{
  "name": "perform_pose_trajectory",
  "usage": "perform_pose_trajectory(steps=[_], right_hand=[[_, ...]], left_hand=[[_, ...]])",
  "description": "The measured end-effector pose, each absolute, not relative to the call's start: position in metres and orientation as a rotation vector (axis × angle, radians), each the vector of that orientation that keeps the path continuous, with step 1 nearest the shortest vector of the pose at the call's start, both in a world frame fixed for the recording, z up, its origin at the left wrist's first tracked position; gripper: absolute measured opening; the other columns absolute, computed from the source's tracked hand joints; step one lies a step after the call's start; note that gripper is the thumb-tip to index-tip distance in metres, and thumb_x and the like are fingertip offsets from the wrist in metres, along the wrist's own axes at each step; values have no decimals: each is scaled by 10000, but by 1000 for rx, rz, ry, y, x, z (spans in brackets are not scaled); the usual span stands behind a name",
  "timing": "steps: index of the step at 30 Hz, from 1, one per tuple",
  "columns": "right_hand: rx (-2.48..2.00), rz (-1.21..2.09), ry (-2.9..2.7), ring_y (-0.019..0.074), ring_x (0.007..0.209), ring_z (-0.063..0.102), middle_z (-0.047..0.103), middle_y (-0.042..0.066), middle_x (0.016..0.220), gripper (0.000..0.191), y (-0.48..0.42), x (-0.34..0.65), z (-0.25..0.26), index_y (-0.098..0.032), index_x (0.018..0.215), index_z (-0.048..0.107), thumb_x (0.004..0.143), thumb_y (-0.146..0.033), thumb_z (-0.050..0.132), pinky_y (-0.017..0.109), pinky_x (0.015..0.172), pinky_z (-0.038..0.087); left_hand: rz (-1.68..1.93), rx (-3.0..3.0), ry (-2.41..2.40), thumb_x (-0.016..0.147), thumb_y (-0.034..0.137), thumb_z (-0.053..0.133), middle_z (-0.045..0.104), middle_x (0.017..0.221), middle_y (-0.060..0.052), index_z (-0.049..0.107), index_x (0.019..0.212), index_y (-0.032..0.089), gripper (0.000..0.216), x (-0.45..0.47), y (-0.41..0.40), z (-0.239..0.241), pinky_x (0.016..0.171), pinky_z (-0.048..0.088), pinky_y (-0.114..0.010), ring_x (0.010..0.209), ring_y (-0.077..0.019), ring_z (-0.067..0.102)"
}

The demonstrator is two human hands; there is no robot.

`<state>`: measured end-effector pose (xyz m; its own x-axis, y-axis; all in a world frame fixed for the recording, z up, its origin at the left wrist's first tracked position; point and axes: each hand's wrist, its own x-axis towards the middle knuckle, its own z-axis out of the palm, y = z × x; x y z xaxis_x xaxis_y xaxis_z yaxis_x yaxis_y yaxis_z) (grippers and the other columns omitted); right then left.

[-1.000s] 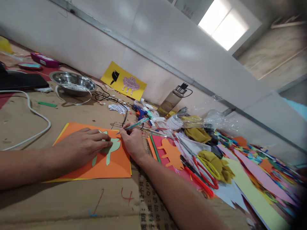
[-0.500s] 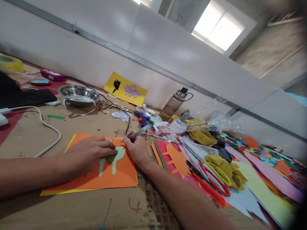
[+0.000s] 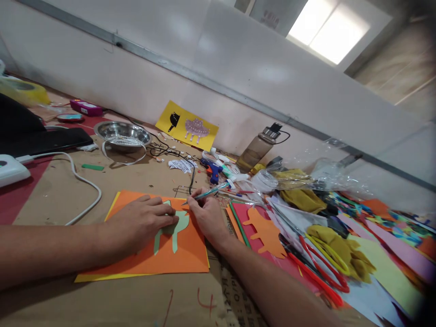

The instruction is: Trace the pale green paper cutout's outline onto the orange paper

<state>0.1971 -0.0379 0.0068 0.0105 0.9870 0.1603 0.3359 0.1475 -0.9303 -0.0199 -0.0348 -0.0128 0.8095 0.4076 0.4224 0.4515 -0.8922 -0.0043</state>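
Note:
My left hand (image 3: 143, 222) lies flat on a light green paper cut-out (image 3: 177, 225), pressing it onto an orange sheet (image 3: 185, 254) that rests on a yellow sheet. My right hand (image 3: 208, 217) grips a teal pen (image 3: 209, 192), its tip at the upper edge of the green cut-out. Both sheets lie on a brown cardboard-covered table (image 3: 136, 299).
A steel bowl (image 3: 121, 133), a white cable (image 3: 86, 184), a black laptop (image 3: 41, 136), a blue glue gun (image 3: 214, 168) and a bottle (image 3: 257, 147) stand behind. To the right lie red scissors (image 3: 316, 272), yellow scissors (image 3: 332, 256), an orange cut-out (image 3: 265, 231) and heaps of coloured paper.
The view has swung slightly left and down, so everything sits further right in frame. My hands keep their places on the sheet, and the pen tip has barely moved along the cut-out's edge.

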Motion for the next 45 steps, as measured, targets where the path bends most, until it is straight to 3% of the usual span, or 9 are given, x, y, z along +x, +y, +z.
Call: perform_pose_trajectory(steps=[8,18,22,28,33,39,45], right_hand=[[-1352,877,-1501,179,556,577,570,-44,568,228,-38,195,10,-260,705,529,771,-462,612,278,549,437],[-1265,864,-1518,144,582,525,557,-50,632,185,-44,192,18,-249,773,566,822,-408,646,263,563,434],[-1226,887,-1606,142,590,539,568,-45,641,146,-42,185,24,-248,775,570,840,-361,636,262,564,438],[-1290,863,-1610,126,522,492,517,-62,582,149,-36,191,14,-251,738,539,847,-329,604,248,503,395],[-1314,951,-1601,126,519,509,535,-58,580,149,-35,197,10,-251,745,540,851,-324,615,244,492,399],[-1332,936,-1653,134,521,553,580,-43,583,147,-36,199,11,-252,741,551,858,-315,614,246,492,413],[-1303,903,-1717,117,473,505,556,-52,564,138,-37,198,14,-252,734,551,858,-286,602,234,451,375]], left_hand=[[-658,-2946,-590,877,73,671,812,1105,-45,736,1109,191,269,-18,-32,-16,881,529,-348,937,-214,698],[-730,-2930,-668,837,41,621,805,1081,-65,722,1065,177,284,-15,-44,-13,801,533,-369,907,-229,720],[-778,-2933,-699,836,106,658,794,1015,-59,719,1033,185,220,-14,-46,-16,789,521,-373,874,-230,698],[-774,-2979,-733,910,64,616,712,860,-17,673,894,210,158,-12,-48,-15,687,475,-371,776,-202,642],[-734,-2926,-740,866,51,605,778,993,-55,716,989,197,220,-13,-53,-8,743,526,-391,849,-231,676],[-715,-2944,-784,906,65,589,788,1018,-49,733,1059,203,251,-13,-56,-2,802,568,-408,888,-236,700],[-728,-2926,-795,923,67,543,786,997,-19,705,1028,222,247,-12,-54,-3,760,555,-406,849,-219,693]])
